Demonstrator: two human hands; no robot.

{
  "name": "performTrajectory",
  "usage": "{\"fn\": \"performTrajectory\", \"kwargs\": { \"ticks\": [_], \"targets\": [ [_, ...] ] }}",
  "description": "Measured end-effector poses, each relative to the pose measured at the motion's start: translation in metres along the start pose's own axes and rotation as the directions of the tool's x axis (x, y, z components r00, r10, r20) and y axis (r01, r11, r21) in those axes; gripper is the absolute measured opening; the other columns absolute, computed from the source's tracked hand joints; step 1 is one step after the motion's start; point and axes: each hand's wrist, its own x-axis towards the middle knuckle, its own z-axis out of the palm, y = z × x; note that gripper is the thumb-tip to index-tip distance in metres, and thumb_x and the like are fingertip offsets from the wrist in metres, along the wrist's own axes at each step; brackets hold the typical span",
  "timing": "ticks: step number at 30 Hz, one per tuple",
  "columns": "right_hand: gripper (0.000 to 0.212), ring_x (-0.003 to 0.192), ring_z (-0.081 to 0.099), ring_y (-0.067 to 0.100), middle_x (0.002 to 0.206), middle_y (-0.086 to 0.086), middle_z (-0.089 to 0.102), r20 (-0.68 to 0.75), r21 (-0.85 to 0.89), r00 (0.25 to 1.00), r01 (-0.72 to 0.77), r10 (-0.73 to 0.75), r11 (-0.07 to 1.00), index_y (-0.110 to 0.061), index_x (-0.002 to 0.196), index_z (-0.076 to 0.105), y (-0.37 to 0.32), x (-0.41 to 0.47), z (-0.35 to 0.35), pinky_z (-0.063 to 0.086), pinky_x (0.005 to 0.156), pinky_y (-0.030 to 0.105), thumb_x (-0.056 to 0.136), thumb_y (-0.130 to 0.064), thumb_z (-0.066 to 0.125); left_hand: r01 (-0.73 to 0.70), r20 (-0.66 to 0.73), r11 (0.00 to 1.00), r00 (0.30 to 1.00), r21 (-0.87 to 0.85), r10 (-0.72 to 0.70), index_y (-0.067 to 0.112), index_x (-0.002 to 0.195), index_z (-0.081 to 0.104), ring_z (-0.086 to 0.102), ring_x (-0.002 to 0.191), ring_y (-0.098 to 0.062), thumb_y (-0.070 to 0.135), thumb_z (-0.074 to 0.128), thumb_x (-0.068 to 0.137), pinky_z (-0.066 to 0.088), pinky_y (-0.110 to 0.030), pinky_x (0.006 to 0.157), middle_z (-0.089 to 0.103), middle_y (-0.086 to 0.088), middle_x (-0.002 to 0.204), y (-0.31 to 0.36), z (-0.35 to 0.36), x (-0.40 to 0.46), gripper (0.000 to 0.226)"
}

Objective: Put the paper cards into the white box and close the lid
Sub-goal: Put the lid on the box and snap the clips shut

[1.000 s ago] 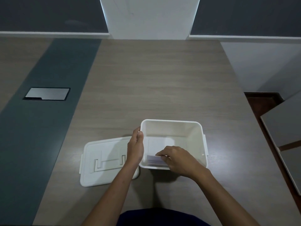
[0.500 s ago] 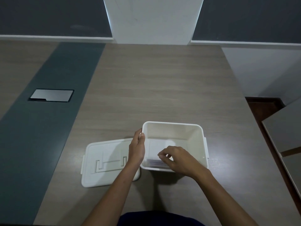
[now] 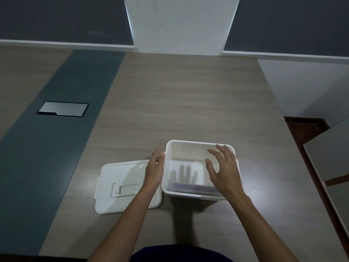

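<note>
Head view: the white box [image 3: 200, 146] is sitting open near the near edge of the tabletop [image 3: 188, 101], with the paper cards [image 3: 192, 186] lying inside against its near wall. The right hand [image 3: 224, 171] is hovering over the box's right side, fingers [image 3: 213, 154] spread and gripping nothing. The left hand [image 3: 154, 169] is resting beside the box's left rim, fingers loosely curled and empty; whether it touches the rim is unclear. The lid [image 3: 120, 188] is lying flat just left of the box, partly under the left forearm. The next step is probably taking the lid; doing it well means gripping opposite edges, squaring it over the rim, and pressing down evenly.
</note>
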Motion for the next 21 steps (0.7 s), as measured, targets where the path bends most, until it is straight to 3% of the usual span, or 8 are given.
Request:
{"fn": "performTrajectory", "kwargs": {
  "ticks": [4,7,9,13,18,21],
  "targets": [
    [0.032,0.141,0.030,0.024,0.143,0.002,0.050,0.041,0.064,0.998,0.047,-0.049,0.997,-0.020,0.124,0.062,-0.032,0.002,0.013,0.025,0.114,0.035,0.092,-0.026,0.061,0.028,-0.098,0.998,0.995,0.052,-0.023,0.034,0.133,0.048,0.057,0.110,-0.017,0.038,0.050,0.094,0.046,-0.044,0.098,0.058,0.003,0.128,-0.003,-0.027,0.004,0.039],
    [0.032,0.140,0.032,0.025,0.142,0.003,0.051,0.068,0.097,0.993,0.088,-0.095,0.991,-0.019,0.124,0.061,-0.057,0.011,0.024,0.026,0.114,0.036,0.093,-0.027,0.060,0.008,-0.207,0.987,0.978,0.159,0.026,0.031,0.133,0.049,0.055,0.116,-0.021,0.037,0.057,0.091,0.044,-0.035,0.096,0.060,0.002,0.127,-0.014,-0.056,0.006,0.043],
    [0.031,0.138,0.035,0.027,0.140,0.005,0.052,0.079,0.117,0.985,0.145,-0.154,0.983,-0.017,0.123,0.062,-0.076,0.015,0.033,0.026,0.114,0.035,0.093,-0.026,0.059,0.021,-0.289,0.948,0.954,0.318,0.076,0.027,0.134,0.049,0.049,0.124,-0.022,0.042,0.059,0.089,0.041,-0.036,0.096,0.055,-0.001,0.134,-0.026,-0.078,0.006,0.049],
    [0.032,0.137,0.036,0.029,0.138,0.008,0.054,0.097,0.148,0.958,0.255,-0.271,0.956,-0.015,0.123,0.062,-0.112,0.013,0.051,0.026,0.115,0.038,0.093,-0.027,0.059,0.126,-0.372,0.810,0.920,0.573,0.120,0.023,0.138,0.045,0.034,0.133,-0.026,0.054,0.061,0.082,0.038,-0.044,0.101,0.045,-0.007,0.144,-0.055,-0.120,-0.001,0.066],
    [0.037,0.139,0.034,0.029,0.141,0.009,0.052,0.142,0.163,0.912,0.362,-0.385,0.918,-0.014,0.126,0.059,-0.148,0.003,0.075,0.027,0.115,0.041,0.092,-0.028,0.057,0.139,-0.182,0.449,0.982,0.883,0.055,0.030,0.147,0.031,0.024,0.140,-0.033,0.074,0.046,0.079,0.033,-0.047,0.106,0.027,-0.008,0.156,-0.087,-0.153,-0.011,0.082],
    [0.046,0.145,0.022,0.026,0.151,0.006,0.041,0.279,0.162,0.896,0.311,-0.346,0.936,-0.016,0.136,0.051,-0.163,-0.005,0.094,0.021,0.117,0.040,0.093,-0.032,0.054,0.171,-0.205,0.406,0.978,0.898,0.042,0.028,0.141,0.039,0.033,0.132,-0.031,0.074,0.047,0.078,0.038,-0.044,0.099,0.035,-0.008,0.150,-0.100,-0.167,-0.020,0.078]
  ]
}}
